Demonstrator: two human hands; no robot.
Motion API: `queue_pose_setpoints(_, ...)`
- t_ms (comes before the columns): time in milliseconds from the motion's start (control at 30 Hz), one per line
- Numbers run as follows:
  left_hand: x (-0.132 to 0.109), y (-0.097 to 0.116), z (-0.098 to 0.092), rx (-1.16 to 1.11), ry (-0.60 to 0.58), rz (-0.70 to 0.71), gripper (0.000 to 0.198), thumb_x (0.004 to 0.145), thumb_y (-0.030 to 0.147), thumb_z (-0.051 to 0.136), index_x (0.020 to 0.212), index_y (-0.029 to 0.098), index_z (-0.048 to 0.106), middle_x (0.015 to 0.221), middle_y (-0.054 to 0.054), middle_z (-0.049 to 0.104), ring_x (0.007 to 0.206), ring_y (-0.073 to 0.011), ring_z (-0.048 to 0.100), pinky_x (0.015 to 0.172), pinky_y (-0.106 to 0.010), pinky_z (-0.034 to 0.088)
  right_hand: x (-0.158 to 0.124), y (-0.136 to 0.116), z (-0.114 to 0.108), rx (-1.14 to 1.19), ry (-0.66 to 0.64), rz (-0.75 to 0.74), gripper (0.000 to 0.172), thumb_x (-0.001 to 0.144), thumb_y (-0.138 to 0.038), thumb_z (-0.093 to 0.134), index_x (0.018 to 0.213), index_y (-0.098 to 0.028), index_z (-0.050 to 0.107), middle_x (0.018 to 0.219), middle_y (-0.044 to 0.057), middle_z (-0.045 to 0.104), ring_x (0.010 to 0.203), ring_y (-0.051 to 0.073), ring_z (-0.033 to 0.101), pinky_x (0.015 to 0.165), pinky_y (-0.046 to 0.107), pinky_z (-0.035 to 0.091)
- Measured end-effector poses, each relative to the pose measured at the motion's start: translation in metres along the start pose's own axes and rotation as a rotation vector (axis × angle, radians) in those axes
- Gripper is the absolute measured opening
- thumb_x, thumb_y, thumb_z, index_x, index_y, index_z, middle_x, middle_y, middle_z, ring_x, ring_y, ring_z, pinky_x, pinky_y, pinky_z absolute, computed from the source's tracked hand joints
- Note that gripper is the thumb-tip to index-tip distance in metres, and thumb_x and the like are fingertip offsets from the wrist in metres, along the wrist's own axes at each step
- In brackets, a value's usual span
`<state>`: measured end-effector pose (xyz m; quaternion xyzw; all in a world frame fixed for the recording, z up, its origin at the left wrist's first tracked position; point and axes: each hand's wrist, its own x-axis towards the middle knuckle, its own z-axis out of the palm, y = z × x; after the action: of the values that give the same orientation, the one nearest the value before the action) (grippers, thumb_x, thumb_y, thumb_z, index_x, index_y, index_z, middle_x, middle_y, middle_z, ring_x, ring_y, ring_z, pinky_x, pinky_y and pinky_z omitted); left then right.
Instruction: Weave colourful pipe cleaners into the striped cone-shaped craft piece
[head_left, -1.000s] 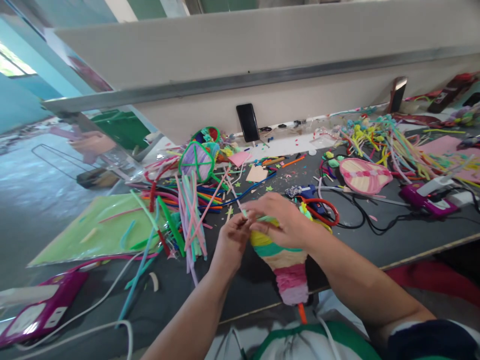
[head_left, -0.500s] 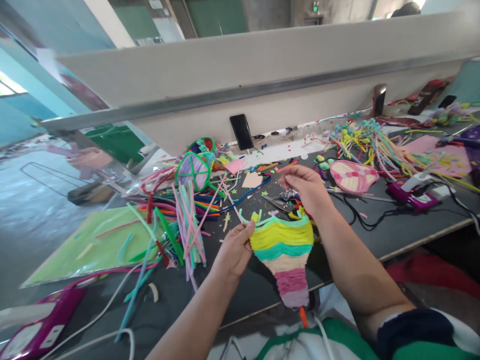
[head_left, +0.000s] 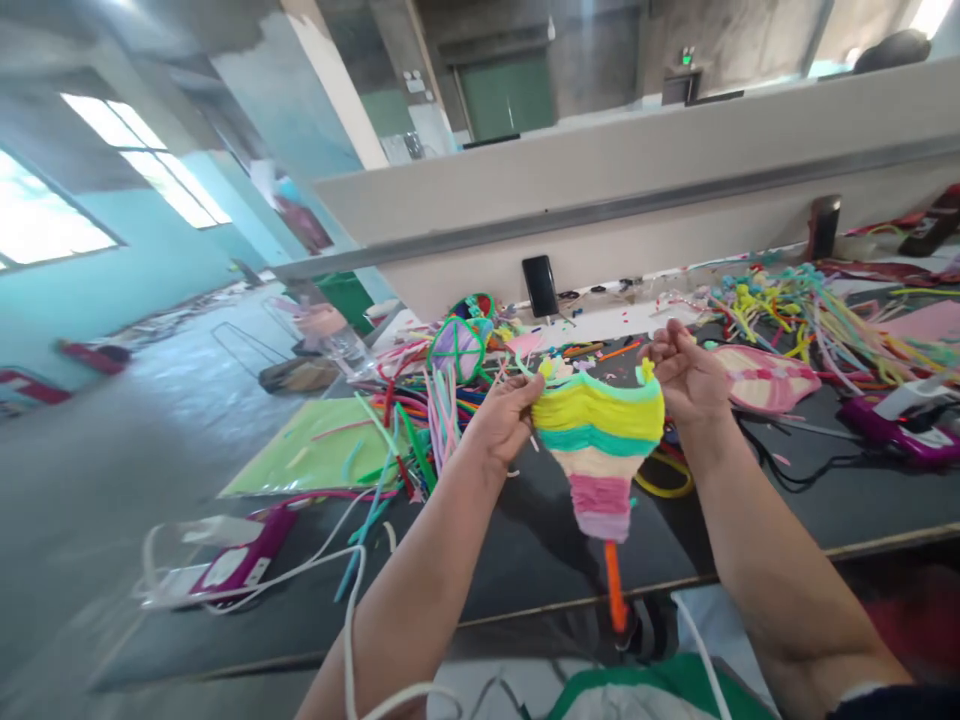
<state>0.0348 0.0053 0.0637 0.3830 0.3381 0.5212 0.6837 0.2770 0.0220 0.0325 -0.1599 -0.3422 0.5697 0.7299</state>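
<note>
A fan-shaped craft piece [head_left: 596, 450] woven from fuzzy pipe cleaners hangs in front of me, banded yellow, teal, cream, pink and lilac, with an orange stem [head_left: 615, 590] pointing down. My left hand [head_left: 504, 415] pinches its upper left corner. At the upper right corner, my right hand [head_left: 686, 375] is closed on the top edge. Both hands hold it lifted above the dark table [head_left: 525, 560].
Loose pipe cleaners [head_left: 427, 415] lie in heaps left of my hands, more [head_left: 810, 310] at the right. A green sheet [head_left: 315, 455], a pink glue gun [head_left: 240, 560] with white cord, a second woven fan [head_left: 765, 375], another glue gun [head_left: 900, 425] and a propped phone [head_left: 540, 285] surround them.
My right hand went from the far table to the piece's upper right corner. Both hands raised the piece off the table. The view swung up and left.
</note>
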Motion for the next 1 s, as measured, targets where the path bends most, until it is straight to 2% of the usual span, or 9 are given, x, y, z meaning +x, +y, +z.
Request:
queue_pose_setpoints(133, -0.003, 0.014, -0.012, 0.19, -0.101, -0.112, 0.029, 0.06, 0.025, 0.085, 0.069, 0.011, 0.061, 0.062, -0.001, 0.065, 0.057, -0.0121, 0.063, 0.062, -0.025, 0.052, -0.012, 0.023, 0.021, -0.081, -0.171, 0.293, 0.03, 0.076, -0.031, 0.07, 0.104, -0.024, 0.063, 0.098, 0.001, 0.066, 0.082, 0.011, 0.061, 0.081, 0.026, 0.052)
queue_pose_setpoints(233, -0.004, 0.007, -0.014, 0.27, -0.168, -0.146, 0.031, 0.061, 0.03, 0.084, 0.07, 0.011, 0.062, 0.061, -0.001, 0.064, 0.055, -0.0116, 0.061, 0.059, -0.024, 0.049, -0.02, 0.035, 0.029, -0.176, -0.246, 0.523, 0.031, 0.076, -0.036, 0.071, 0.102, -0.019, 0.065, 0.097, 0.004, 0.067, 0.079, 0.011, 0.062, 0.071, 0.023, 0.051)
queue_pose_setpoints(333, -0.004, -0.008, -0.014, 0.265, -0.173, -0.162, 0.035, 0.057, 0.033, 0.086, 0.069, 0.012, 0.061, 0.059, 0.001, 0.062, 0.052, -0.0099, 0.058, 0.058, -0.023, 0.047, -0.024, 0.04, 0.031, -0.283, -0.318, 0.655, 0.029, 0.071, -0.033, 0.076, 0.093, -0.017, 0.064, 0.086, 0.002, 0.066, 0.072, 0.01, 0.061, 0.063, 0.021, 0.048)
queue_pose_setpoints(467, -0.005, -0.026, -0.019, 0.227, -0.149, -0.187, 0.038, 0.056, 0.036, 0.086, 0.072, 0.013, 0.062, 0.06, 0.001, 0.063, 0.053, -0.0098, 0.058, 0.058, -0.022, 0.046, -0.028, 0.04, 0.035, -0.537, -0.365, 0.628, 0.026, 0.067, -0.029, 0.077, 0.085, -0.018, 0.062, 0.069, -0.005, 0.058, 0.053, 0.006, 0.047, 0.048, 0.018, 0.034)
queue_pose_setpoints(533, -0.007, -0.028, -0.023, 0.199, -0.146, -0.203, 0.036, 0.058, 0.036, 0.085, 0.075, 0.013, 0.063, 0.062, 0.0, 0.064, 0.055, -0.0098, 0.059, 0.059, -0.021, 0.046, -0.029, 0.039, 0.036, -0.611, -0.355, 0.598, 0.025, 0.065, -0.029, 0.077, 0.082, -0.017, 0.061, 0.066, -0.006, 0.055, 0.052, 0.006, 0.044, 0.047, 0.019, 0.03)
queue_pose_setpoints(667, -0.011, -0.023, -0.032, 0.161, -0.183, -0.265, 0.035, 0.063, 0.031, 0.083, 0.089, 0.014, 0.067, 0.076, -0.003, 0.07, 0.065, -0.013, 0.065, 0.068, -0.025, 0.05, -0.029, 0.04, 0.038, -0.63, -0.368, 0.581, 0.025, 0.066, -0.03, 0.075, 0.081, -0.018, 0.06, 0.071, -0.004, 0.058, 0.059, 0.008, 0.049, 0.053, 0.021, 0.035)
queue_pose_setpoints(767, -0.013, -0.02, -0.034, 0.174, -0.183, -0.318, 0.034, 0.061, 0.025, 0.084, 0.089, 0.013, 0.068, 0.08, -0.005, 0.071, 0.069, -0.0147, 0.067, 0.072, -0.026, 0.051, -0.028, 0.041, 0.037, -0.683, -0.374, 0.559, 0.024, 0.065, -0.031, 0.075, 0.078, -0.018, 0.061, 0.069, -0.004, 0.058, 0.06, 0.009, 0.05, 0.056, 0.022, 0.037)
queue_pose_setpoints(900, -0.012, -0.025, -0.032, 0.211, -0.092, -0.307, 0.033, 0.056, 0.023, 0.086, 0.081, 0.01, 0.069, 0.072, -0.005, 0.07, 0.065, -0.0141, 0.066, 0.071, -0.027, 0.05, -0.026, 0.047, 0.034, -0.862, -0.431, 0.489, 0.02, 0.065, -0.034, 0.073, 0.071, -0.017, 0.064, 0.063, -0.003, 0.057, 0.059, 0.01, 0.05, 0.058, 0.024, 0.039)
queue_pose_setpoints(1000, -0.011, -0.032, -0.03, 0.221, -0.025, -0.27, 0.035, 0.053, 0.024, 0.087, 0.079, 0.01, 0.069, 0.068, -0.004, 0.069, 0.06, -0.0132, 0.064, 0.068, -0.026, 0.049, -0.026, 0.052, 0.032, -1.033, -0.478, 0.379, 0.013, 0.069, -0.031, 0.069, 0.071, -0.018, 0.068, 0.067, -0.001, 0.061, 0.063, 0.013, 0.054, 0.061, 0.026, 0.041)
